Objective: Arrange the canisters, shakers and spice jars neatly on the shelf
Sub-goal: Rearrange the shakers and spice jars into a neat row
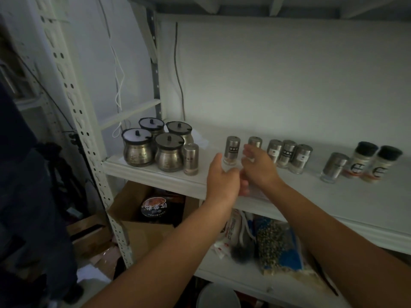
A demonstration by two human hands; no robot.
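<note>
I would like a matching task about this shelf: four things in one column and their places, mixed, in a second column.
Things:
1. four round canisters
2. two black-capped spice jars
3. cardboard box
4. bag of dried seeds

Places:
A. lower shelf, under the right arm
B. far left of the upper shelf
C. lower level, left, under the canisters
D. far right of the upper shelf

Pairs: 1-B, 2-D, 3-C, 4-A
</note>
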